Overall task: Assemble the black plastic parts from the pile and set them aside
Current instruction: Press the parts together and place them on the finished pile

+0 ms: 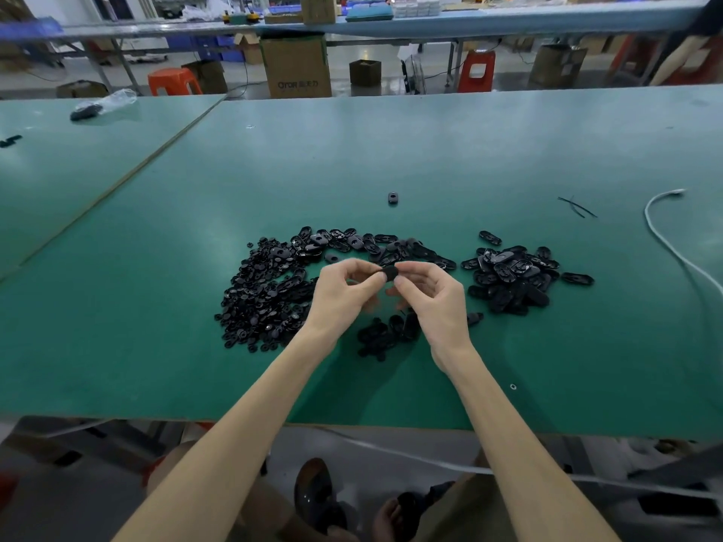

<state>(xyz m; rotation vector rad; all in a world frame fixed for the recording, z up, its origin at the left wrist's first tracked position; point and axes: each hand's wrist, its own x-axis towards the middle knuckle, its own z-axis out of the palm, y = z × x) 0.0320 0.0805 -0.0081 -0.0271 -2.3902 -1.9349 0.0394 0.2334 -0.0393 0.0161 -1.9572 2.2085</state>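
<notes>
Plainly, the small round black plastic part (pixel 390 273) is held above the green tabletop (pixel 156 307), pinched from either side in the narrow fingertip grip of the left hand (pixel 348 293) and the right hand (pixel 430 297), while the separate heap of black oval plastic pieces (pixel 512 277), probably the set-aside lot, lies nearer the right hand.

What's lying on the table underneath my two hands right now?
A small heap of black parts lies on the green table below the left hand and right hand. The right hand covers part of it, so its full extent is hidden.
</notes>
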